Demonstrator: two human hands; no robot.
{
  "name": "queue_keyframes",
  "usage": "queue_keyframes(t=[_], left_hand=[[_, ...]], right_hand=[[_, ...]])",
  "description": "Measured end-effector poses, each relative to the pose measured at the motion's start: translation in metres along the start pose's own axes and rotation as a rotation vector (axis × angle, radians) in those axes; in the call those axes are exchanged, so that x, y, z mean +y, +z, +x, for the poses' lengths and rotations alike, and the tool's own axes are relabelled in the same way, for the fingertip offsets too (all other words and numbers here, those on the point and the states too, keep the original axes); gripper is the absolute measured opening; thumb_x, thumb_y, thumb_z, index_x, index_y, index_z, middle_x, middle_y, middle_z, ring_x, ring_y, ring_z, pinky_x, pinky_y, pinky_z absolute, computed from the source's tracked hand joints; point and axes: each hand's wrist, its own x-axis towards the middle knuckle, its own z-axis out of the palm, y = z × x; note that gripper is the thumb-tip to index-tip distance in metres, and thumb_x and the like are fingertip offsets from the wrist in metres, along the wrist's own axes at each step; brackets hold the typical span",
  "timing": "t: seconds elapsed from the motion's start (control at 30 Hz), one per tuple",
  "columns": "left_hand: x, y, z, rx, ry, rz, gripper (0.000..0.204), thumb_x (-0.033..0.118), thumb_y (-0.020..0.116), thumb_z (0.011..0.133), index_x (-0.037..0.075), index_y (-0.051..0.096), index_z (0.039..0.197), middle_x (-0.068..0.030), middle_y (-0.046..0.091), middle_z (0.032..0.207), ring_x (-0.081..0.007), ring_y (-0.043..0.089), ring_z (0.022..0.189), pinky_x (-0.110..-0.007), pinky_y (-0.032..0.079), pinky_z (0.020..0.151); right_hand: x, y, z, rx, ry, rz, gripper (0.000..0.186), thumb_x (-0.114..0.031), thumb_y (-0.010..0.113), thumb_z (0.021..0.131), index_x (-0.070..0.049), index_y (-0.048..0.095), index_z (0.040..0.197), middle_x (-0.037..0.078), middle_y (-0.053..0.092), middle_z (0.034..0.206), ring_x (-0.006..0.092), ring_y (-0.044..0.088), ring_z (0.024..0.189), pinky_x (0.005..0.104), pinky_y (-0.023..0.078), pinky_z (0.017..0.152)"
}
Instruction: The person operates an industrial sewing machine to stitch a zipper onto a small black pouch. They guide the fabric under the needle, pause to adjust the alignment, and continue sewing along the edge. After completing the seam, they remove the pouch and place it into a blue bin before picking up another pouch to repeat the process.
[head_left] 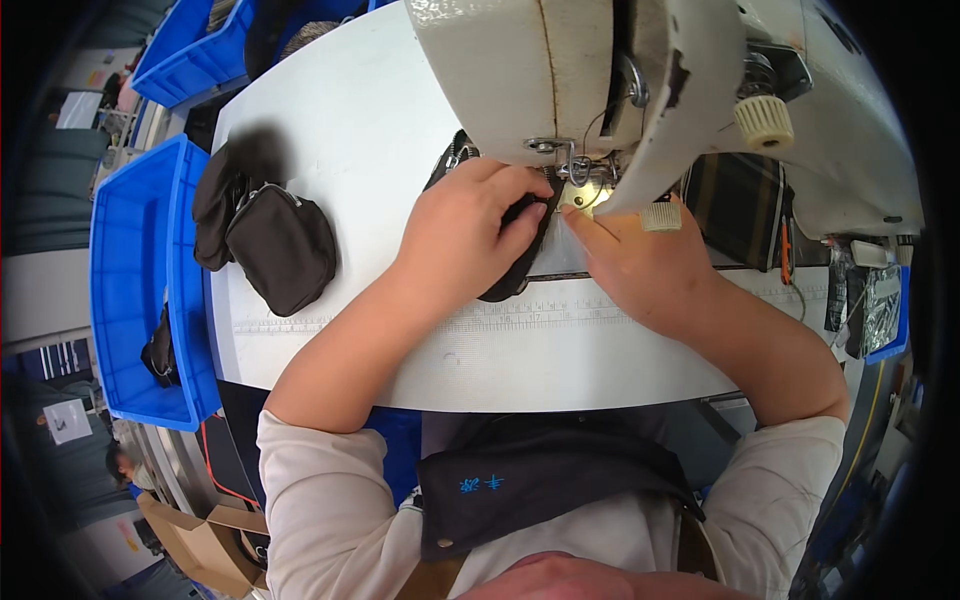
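Left hand [475, 220]: I hold black pouch [515, 275]
Right hand [645, 255]: fingers narrow, grip I can't tell
Ruler markings [505, 318]: toward table's [350, 120] near edge
Apron [570, 490]: blue lettering [482, 484]

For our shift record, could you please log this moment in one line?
left hand: on dark zippered piece; right hand: near presser foot; brown pouch: on white tabletop
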Motion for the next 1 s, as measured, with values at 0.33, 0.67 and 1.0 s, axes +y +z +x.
queue_keyframes(t=[0.33,0.67,1.0], left_hand=[[-0.004,-0.004,0.003,-0.08,-0.006,-0.074,0.014,0.01,0.073,0.093,0.01,0.077,0.106,-0.0113,0.074,0.105,-0.0339,0.071,0.095,-0.042,0.057,0.083],[-0.002,0.003,-0.001,-0.004,0.141,0.26,0.032,0.003,0.073,0.079,0.012,0.078,0.11,-0.0049,0.073,0.11,-0.0272,0.071,0.1,-0.038,0.06,0.081],[-0.004,0.001,0.0,-0.01,0.128,0.225,0.033,0.0,0.071,0.08,0.013,0.079,0.109,-0.0049,0.072,0.11,-0.0284,0.072,0.099,-0.039,0.061,0.08]], right_hand=[[-0.013,-0.003,-0.002,0.019,-0.156,0.035,0.03,-0.016,0.072,0.076,-0.006,0.072,0.104,0.0,0.052,0.076,0.0151,0.058,0.068,0.0328,0.042,0.061],[-0.014,-0.007,0.001,-0.039,-0.16,0.089,0.042,-0.015,0.069,0.08,-0.011,0.074,0.121,0.0,0.052,0.081,0.0172,0.058,0.074,0.032,0.048,0.068],[-0.018,-0.001,0.0,-0.08,-0.127,0.131,0.04,-0.014,0.069,0.084,-0.009,0.075,0.123,0.0,0.053,0.083,0.0177,0.059,0.078,0.033,0.047,0.069]])
